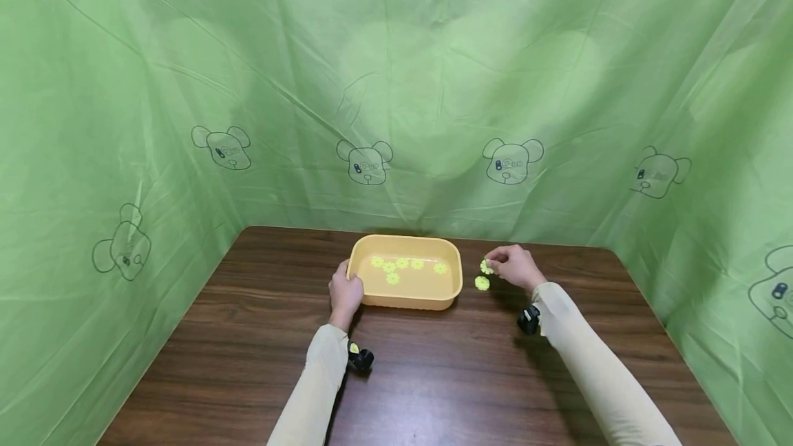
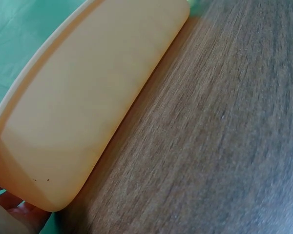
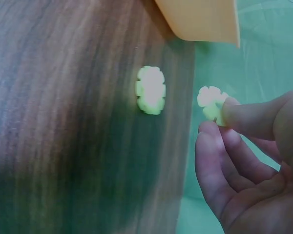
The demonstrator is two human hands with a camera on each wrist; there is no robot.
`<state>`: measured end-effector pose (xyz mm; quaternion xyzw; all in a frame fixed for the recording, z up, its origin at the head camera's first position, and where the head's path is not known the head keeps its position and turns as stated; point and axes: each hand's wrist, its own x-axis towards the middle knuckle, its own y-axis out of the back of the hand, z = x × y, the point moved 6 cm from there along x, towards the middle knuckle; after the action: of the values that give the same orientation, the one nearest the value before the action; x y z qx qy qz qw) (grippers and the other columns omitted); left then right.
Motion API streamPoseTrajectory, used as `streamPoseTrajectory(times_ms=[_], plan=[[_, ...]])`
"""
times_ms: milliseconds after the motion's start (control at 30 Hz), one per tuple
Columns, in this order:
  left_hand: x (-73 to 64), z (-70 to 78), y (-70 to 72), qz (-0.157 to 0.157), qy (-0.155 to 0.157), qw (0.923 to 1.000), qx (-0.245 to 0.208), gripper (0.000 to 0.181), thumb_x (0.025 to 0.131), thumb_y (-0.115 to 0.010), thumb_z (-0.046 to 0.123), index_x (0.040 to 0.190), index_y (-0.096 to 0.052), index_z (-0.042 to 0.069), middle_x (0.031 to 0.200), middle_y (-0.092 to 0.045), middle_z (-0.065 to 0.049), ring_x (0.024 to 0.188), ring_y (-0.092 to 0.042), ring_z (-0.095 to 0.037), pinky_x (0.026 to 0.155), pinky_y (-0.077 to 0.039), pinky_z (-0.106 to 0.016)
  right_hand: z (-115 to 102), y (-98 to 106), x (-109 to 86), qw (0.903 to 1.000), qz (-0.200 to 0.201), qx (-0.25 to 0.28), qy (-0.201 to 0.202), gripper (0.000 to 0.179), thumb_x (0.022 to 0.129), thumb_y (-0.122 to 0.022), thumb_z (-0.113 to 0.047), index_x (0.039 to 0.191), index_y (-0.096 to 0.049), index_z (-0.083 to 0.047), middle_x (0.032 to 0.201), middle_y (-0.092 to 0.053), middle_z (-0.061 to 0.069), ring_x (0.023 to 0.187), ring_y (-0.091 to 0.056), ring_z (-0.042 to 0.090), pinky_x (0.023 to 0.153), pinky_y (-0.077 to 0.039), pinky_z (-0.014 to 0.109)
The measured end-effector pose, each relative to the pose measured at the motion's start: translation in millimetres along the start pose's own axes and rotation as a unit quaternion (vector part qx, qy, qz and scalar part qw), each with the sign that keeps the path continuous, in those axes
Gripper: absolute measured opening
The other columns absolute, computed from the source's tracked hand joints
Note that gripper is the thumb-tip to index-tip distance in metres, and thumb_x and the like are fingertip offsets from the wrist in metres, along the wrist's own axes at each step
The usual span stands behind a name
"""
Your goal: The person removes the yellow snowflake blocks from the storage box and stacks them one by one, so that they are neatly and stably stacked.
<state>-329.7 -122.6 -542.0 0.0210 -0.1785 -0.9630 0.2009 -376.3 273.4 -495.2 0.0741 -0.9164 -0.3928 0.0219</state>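
A yellow plastic tub (image 1: 405, 303) stands on the table, with several yellow-green flower-shaped pieces (image 1: 403, 263) lying scattered on its floor. At the tub's left end my left hand (image 1: 344, 292) grips the rim; in the left wrist view its fingers (image 2: 24, 212) show by the tub's corner, the rest out of frame. To the right of the tub, my right hand (image 1: 515, 266) pinches one flower-shaped piece (image 3: 212, 103) between thumb and fingertips, over the table's far part. Another flower-shaped piece (image 1: 482, 283) lies on the wood between that hand and the tub.
The dark wood-grain table (image 1: 434, 377) reaches back to a green curtain (image 1: 434, 88) printed with bear heads, which hangs behind and on both sides. A small black camera (image 1: 361, 359) is strapped to the left wrist, and another black camera (image 1: 529, 320) to the right.
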Motion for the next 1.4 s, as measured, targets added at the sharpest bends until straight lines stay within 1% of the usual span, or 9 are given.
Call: streamPoseTrajectory(times_ms=[167,300,467,600,700,833,967,1233,1400], plan=[[-0.9,-0.7,-0.1,-0.004,0.004,1.0000,-0.002,0.046,0.096,-0.046,0.008,0.141,-0.059,0.006,0.138,-0.062,-0.022,0.124,-0.058,-0.038,0.105,-0.046,-0.053,5,-10,-1.0,0.9999,-0.007,0.012,-0.009,0.013,0.095,-0.067,-0.010,0.103,-0.073,0.000,0.090,-0.073,0.015,0.072,-0.069,0.025,0.062,-0.054,0.028],[-0.7,-0.5,0.2,-0.006,0.002,1.0000,-0.005,0.046,0.097,-0.045,0.009,0.141,-0.058,0.006,0.139,-0.061,-0.022,0.124,-0.057,-0.038,0.105,-0.046,-0.053,6,-17,-2.3,0.9999,-0.014,0.009,-0.001,0.013,0.095,-0.068,-0.009,0.101,-0.074,0.001,0.087,-0.074,0.015,0.069,-0.068,0.019,0.060,-0.054,0.027],[-1.0,-0.9,0.7,-0.003,0.001,1.0000,-0.005,0.046,0.097,-0.046,0.009,0.141,-0.059,0.006,0.138,-0.062,-0.022,0.124,-0.057,-0.038,0.105,-0.046,-0.053,9,-24,-1.7,0.9998,-0.020,0.008,-0.003,0.014,0.095,-0.068,-0.009,0.102,-0.075,0.001,0.085,-0.075,0.014,0.071,-0.069,0.020,0.059,-0.054,0.027],[-1.0,-1.4,-0.1,-0.003,0.000,1.0000,-0.001,0.046,0.097,-0.045,0.008,0.141,-0.059,0.006,0.137,-0.062,-0.022,0.123,-0.058,-0.039,0.104,-0.046,-0.054,12,-29,-1.6,0.9996,-0.023,0.006,-0.015,0.015,0.095,-0.068,-0.010,0.102,-0.076,0.000,0.085,-0.074,0.011,0.072,-0.068,0.020,0.060,-0.055,0.029],[-0.4,-1.4,-0.5,-0.005,0.002,1.0000,-0.003,0.046,0.097,-0.045,0.009,0.141,-0.059,0.007,0.138,-0.062,-0.022,0.124,-0.057,-0.039,0.105,-0.046,-0.054,12,-30,-1.7,0.9997,-0.013,-0.015,-0.013,0.014,0.095,-0.069,-0.012,0.100,-0.077,-0.003,0.087,-0.075,0.008,0.076,-0.066,0.019,0.067,-0.054,0.031],[-0.3,0.0,-0.1,-0.007,0.000,1.0000,-0.002,0.046,0.097,-0.046,0.009,0.141,-0.058,0.006,0.138,-0.061,-0.022,0.124,-0.057,-0.039,0.105,-0.046,-0.054,10,-30,-1.8,0.9986,0.004,-0.053,0.001,0.014,0.094,-0.068,-0.013,0.098,-0.078,-0.005,0.091,-0.076,0.007,0.088,-0.067,0.021,0.081,-0.053,0.039],[-0.1,0.2,0.2,-0.012,0.003,0.9999,-0.006,0.046,0.097,-0.046,0.009,0.141,-0.058,0.006,0.139,-0.061,-0.021,0.125,-0.057,-0.038,0.106,-0.046,-0.053,12,-31,-1.3,0.9979,0.004,-0.065,-0.001,0.015,0.095,-0.066,-0.013,0.100,-0.078,-0.003,0.095,-0.076,0.009,0.094,-0.067,0.027,0.087,-0.053,0.046],[0.3,-0.8,-0.5,-0.016,0.007,0.9998,-0.012,0.046,0.098,-0.045,0.009,0.143,-0.057,0.006,0.141,-0.060,-0.021,0.126,-0.057,-0.036,0.107,-0.046,-0.052,17,-34,-2.0,0.9973,0.000,-0.071,-0.018,0.018,0.095,-0.063,-0.009,0.103,-0.076,-0.001,0.098,-0.075,0.012,0.096,-0.066,0.028,0.087,-0.053,0.046],[0.5,0.6,-0.6,-0.016,0.003,0.9998,-0.013,0.046,0.098,-0.045,0.009,0.143,-0.057,0.006,0.141,-0.060,-0.022,0.126,-0.057,-0.036,0.106,-0.046,-0.052,19,-34,-1.5,0.9975,0.002,-0.069,-0.016,0.018,0.095,-0.064,-0.012,0.104,-0.075,-0.001,0.098,-0.075,0.013,0.095,-0.067,0.029,0.086,-0.054,0.046]])
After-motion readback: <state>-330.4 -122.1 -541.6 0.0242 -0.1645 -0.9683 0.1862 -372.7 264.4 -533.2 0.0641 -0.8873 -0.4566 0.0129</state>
